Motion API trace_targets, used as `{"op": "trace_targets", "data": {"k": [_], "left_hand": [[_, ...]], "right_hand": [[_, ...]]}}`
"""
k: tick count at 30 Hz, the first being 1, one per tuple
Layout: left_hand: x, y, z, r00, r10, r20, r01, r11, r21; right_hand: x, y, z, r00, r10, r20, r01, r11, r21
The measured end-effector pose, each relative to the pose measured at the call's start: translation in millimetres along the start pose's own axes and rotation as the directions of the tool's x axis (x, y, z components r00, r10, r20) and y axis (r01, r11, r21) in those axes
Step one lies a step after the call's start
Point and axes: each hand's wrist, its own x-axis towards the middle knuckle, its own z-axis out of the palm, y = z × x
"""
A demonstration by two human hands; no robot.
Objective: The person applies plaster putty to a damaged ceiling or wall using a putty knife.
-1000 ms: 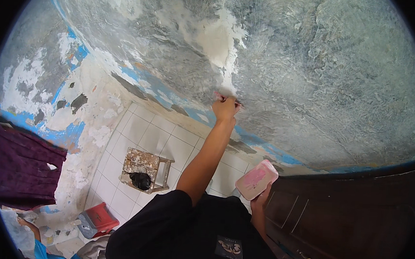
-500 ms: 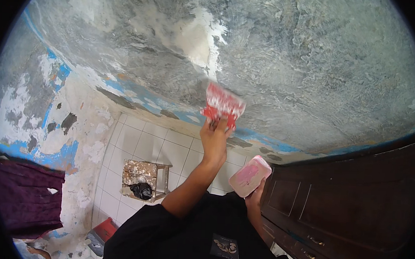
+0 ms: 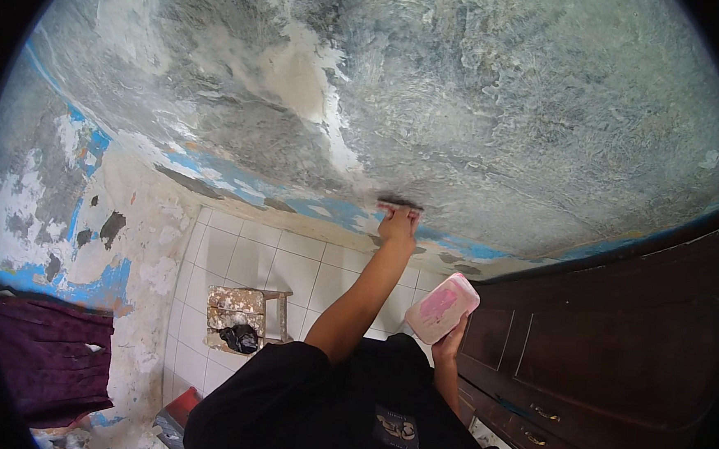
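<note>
My left hand (image 3: 398, 225) is closed around a red putty knife (image 3: 400, 206), smeared with white and seen nearly edge-on. Its blade is at the lower part of the grey wall (image 3: 497, 134), just above the peeling blue strip; whether it presses there is hard to make out. Up and to the left of it runs a pale filler patch (image 3: 303, 77) with a wet-looking white streak (image 3: 337, 145). Closer to my body, my right hand (image 3: 449, 344) grips a pink rectangular tub (image 3: 443, 309) from the side. Inside the tub is a pale paste with a brighter pink area.
A paint-spattered wooden stool (image 3: 238, 301) with a black plastic bag (image 3: 240, 338) on it stands on white floor tiles (image 3: 291, 261). To the right is a dark wooden cabinet (image 3: 598, 354). A purple curtain (image 3: 47, 353) hangs at the left beside a peeling wall (image 3: 145, 294).
My left hand has moved slightly right and down the wall. The putty knife has turned from showing its broad face to edge-on. The tub has shifted a little to the right.
</note>
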Motion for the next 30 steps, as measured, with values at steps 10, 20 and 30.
{"op": "trace_targets", "data": {"k": [10,20,30], "left_hand": [[-173.3,18.3,106.0,0.970,0.032,0.241,-0.027,0.999,-0.027],[-155.5,2.7,13.0,0.951,0.271,0.148,-0.299,0.930,0.215],[-36.9,-0.5,26.7,0.886,0.464,0.012,-0.452,0.855,0.256]], "right_hand": [[35.4,-25.5,-22.6,0.999,0.035,0.033,-0.034,0.999,-0.028],[76.2,-52.5,-47.5,0.999,0.031,0.026,-0.031,0.999,-0.018],[95.0,-73.2,-63.0,0.998,0.057,0.027,-0.056,0.998,-0.030]]}}
